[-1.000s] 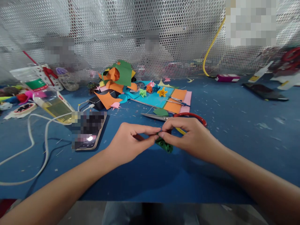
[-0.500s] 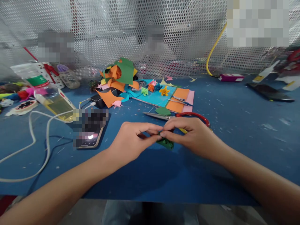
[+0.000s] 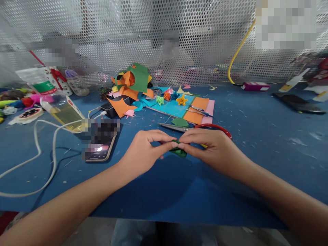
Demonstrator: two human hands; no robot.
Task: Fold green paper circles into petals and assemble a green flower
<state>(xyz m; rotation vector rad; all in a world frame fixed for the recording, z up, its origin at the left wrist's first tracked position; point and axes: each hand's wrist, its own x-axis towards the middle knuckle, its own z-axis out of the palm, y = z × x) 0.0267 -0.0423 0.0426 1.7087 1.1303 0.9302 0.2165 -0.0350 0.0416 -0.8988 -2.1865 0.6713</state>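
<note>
Above the blue table, my left hand (image 3: 146, 152) pinches a small piece of curled green paper (image 3: 180, 152) between thumb and fingertips. My right hand (image 3: 211, 145) grips the same paper from the other side, so the fingertips of both hands nearly meet. Part of the paper is hidden by the fingers. Just behind my right hand lie scissors (image 3: 212, 126) with red handles, their blades pointing left. A green paper leaf (image 3: 180, 122) rests behind the blades.
Coloured paper sheets (image 3: 176, 108) with small paper flowers and tweezers lie behind the scissors. Paper scraps (image 3: 128, 87) are heaped at the back. On the left are a phone (image 3: 102, 141), a white cable (image 3: 53, 150) and a bottle (image 3: 64, 111). Another phone (image 3: 298, 102) lies far right.
The green paper has been turned slightly between my fingertips, and more of its upper edge shows. My fingers have shifted a little. The camera view has moved slightly.
</note>
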